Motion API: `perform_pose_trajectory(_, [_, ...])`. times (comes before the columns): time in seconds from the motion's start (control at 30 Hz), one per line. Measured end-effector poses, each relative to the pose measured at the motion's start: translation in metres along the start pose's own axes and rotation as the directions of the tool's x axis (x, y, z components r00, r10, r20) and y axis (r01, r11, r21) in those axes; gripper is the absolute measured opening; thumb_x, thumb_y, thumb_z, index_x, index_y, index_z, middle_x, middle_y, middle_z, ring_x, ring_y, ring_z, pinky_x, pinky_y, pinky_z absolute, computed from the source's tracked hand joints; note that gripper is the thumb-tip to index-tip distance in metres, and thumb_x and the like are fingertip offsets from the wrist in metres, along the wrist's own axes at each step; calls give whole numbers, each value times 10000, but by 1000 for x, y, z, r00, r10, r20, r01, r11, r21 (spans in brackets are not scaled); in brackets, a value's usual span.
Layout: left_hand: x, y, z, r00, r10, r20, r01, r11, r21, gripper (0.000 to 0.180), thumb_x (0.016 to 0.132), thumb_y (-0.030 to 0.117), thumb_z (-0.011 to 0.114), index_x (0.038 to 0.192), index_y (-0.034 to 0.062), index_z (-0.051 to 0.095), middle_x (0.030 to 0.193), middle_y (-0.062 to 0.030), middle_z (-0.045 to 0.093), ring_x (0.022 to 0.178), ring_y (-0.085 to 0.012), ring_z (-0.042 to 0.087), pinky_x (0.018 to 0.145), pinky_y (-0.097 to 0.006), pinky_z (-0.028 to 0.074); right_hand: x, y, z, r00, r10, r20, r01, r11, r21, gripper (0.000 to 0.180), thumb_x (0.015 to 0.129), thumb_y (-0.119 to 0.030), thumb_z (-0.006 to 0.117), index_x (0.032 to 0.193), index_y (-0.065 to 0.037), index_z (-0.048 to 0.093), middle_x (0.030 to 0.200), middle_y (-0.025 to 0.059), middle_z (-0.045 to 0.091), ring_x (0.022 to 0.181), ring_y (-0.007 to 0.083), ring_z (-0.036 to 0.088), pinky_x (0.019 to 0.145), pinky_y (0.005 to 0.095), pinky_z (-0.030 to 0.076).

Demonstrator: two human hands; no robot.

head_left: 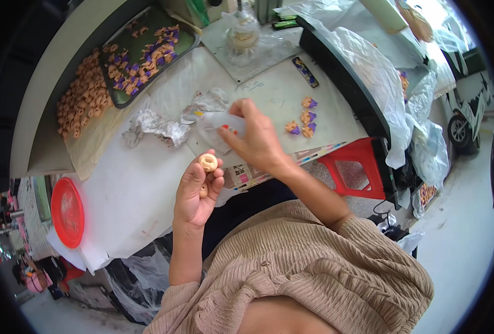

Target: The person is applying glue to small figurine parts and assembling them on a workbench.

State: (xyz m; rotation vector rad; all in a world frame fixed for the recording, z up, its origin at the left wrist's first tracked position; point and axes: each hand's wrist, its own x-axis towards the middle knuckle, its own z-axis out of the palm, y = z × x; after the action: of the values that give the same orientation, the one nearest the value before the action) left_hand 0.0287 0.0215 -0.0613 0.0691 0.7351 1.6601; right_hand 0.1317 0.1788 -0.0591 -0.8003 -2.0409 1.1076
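My left hand (191,195) pinches a small peach-coloured rounded piece (208,162) with a hollow in its face, holding it up near the table edge. A second peach piece (203,191) rests among the lower fingers. To the right, my right hand (260,140) is over the table, its thumb and fingers curled together beside a translucent whitish plastic thing (216,123) with bits of red and yellow. What those fingers grip is hidden. Beyond them lies crumpled silvery wrapping (163,127). Several peach-and-purple pieces (308,116) lie to the right.
At the back left, a dark tray (188,44) of peach-and-purple pieces adjoins a heap of peach pieces (83,97). A red round lid (68,212) is at the left edge. A black-edged bin (350,83) lined with plastic borders the right; a red stool (358,167) stands below.
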Motion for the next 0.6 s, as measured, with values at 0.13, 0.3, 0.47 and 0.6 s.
perform_pose_trajectory(0.13, [0, -17, 5, 1000, 4, -24, -5, 1000, -16, 449, 918, 275, 603, 1271, 16, 503, 1075, -105, 625, 902, -144, 640, 780, -251, 579, 6, -3, 14, 983, 181, 23, -182, 979, 94, 363, 789, -136, 717, 1018, 3, 473, 983, 226, 596, 894, 351, 617, 794, 391, 492])
perform_pose_trajectory(0.3, [-3, -20, 4, 1000, 24, -12, -25, 997, -78, 439, 928, 260, 591, 1277, 13, 491, 1076, -105, 613, 906, -157, 629, 788, -264, 579, 2, 14, 16, 998, -28, -55, 37, 985, 166, 359, 796, -125, 699, 1059, 3, 492, 992, 212, 591, 920, 373, 599, 806, 414, 480])
perform_pose_trajectory(0.47, [-1, -22, 0, 1000, 11, -13, -12, 995, -103, 435, 929, 251, 590, 1278, 12, 490, 1085, -115, 608, 921, -160, 614, 791, -270, 579, 0, 9, -12, 999, 2, 37, -3, 1000, 30, 342, 787, -106, 695, 1072, -25, 526, 1000, 176, 600, 934, 363, 594, 805, 399, 482])
perform_pose_trajectory(0.6, [3, -25, 11, 1000, -5, 4, 6, 996, -85, 432, 927, 252, 592, 1273, 14, 493, 1090, -111, 608, 920, -162, 621, 792, -266, 580, -3, 9, -20, 997, -20, 80, 32, 989, -147, 310, 786, -105, 700, 1071, -50, 589, 997, 151, 621, 956, 332, 589, 823, 391, 478])
